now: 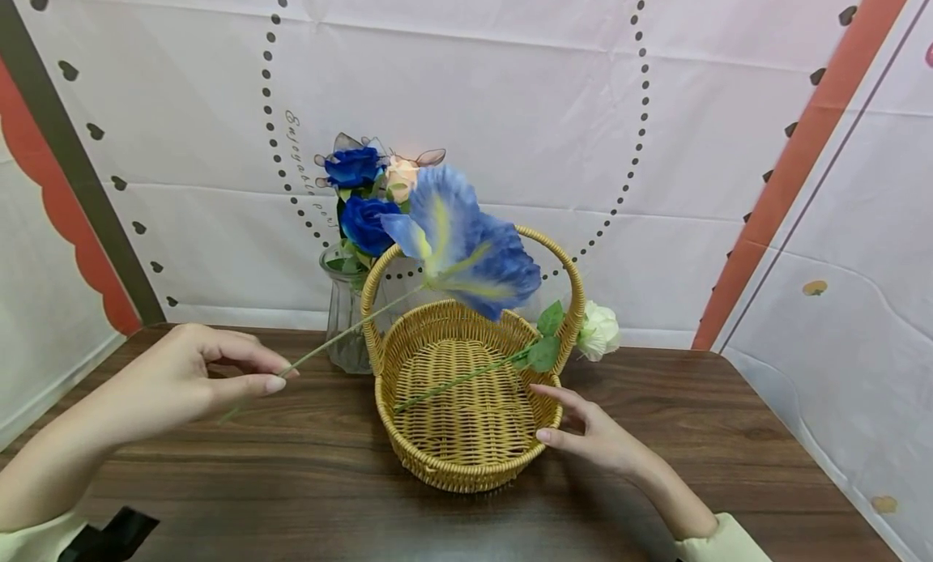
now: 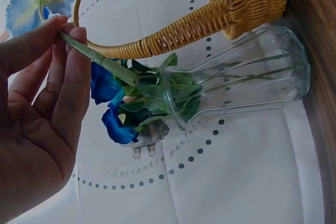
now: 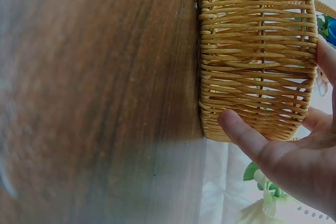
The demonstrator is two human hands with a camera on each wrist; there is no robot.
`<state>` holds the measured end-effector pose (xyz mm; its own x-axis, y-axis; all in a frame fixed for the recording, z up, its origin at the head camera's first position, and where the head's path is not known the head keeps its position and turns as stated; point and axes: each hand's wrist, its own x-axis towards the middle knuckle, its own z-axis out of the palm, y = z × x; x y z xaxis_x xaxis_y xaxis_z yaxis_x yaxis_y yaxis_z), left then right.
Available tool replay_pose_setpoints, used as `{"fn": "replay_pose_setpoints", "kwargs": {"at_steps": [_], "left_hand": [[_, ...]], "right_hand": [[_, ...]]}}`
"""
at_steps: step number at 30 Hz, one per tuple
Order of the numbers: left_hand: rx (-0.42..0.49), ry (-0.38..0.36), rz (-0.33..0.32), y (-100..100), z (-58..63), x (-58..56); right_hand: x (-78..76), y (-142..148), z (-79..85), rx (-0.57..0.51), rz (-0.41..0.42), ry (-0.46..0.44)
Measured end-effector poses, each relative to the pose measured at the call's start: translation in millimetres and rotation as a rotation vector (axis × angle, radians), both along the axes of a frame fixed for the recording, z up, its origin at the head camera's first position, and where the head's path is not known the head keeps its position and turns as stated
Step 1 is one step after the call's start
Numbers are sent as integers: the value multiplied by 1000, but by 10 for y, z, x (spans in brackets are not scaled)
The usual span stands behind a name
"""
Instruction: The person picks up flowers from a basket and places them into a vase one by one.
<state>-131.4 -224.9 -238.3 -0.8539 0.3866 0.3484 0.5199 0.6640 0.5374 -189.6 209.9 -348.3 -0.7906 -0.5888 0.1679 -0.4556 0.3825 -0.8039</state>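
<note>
My left hand (image 1: 197,372) pinches the thin green stem of a large blue iris (image 1: 474,246) between thumb and fingers; its cut end shows in the left wrist view. The bloom, streaked yellow, hangs above the wicker basket (image 1: 466,473) and in front of its handle. At the basket's right side, my right hand (image 1: 594,436) holds the rim; in the right wrist view the thumb (image 3: 244,132) lies against the outer wall with fingers at the rim. A white rose (image 1: 599,331) leans in the basket, its stem across the inside and its head outside on the right.
Behind the basket, to its left, stands a clear glass vase (image 1: 346,327) holding blue roses (image 1: 364,222) and a pale peach rose (image 1: 401,177). The dark wooden table (image 1: 291,489) ends at a printed white cloth (image 1: 466,84) at the back.
</note>
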Motion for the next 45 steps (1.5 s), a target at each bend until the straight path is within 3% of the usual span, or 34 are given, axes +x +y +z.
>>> {"fn": "replay_pose_setpoints", "kwargs": {"at_steps": [8,14,23,29,34,45], "left_hand": [[127,-78,6,-38,35,9],[120,-5,63,-59,80,-24],[261,-44,192,-52,145,-100],[407,-60,209,-46,196,-175],[452,-55,231,-41,217,-256],[609,41,244,81,246,-469]], "right_hand": [[4,-10,4,-11,5,-2],[18,-19,11,-14,4,-2],[18,-8,8,-15,4,-5],[20,-7,6,-17,3,-5],[20,-12,5,-22,5,-14],[35,-17,14,-23,-9,-30]]}}
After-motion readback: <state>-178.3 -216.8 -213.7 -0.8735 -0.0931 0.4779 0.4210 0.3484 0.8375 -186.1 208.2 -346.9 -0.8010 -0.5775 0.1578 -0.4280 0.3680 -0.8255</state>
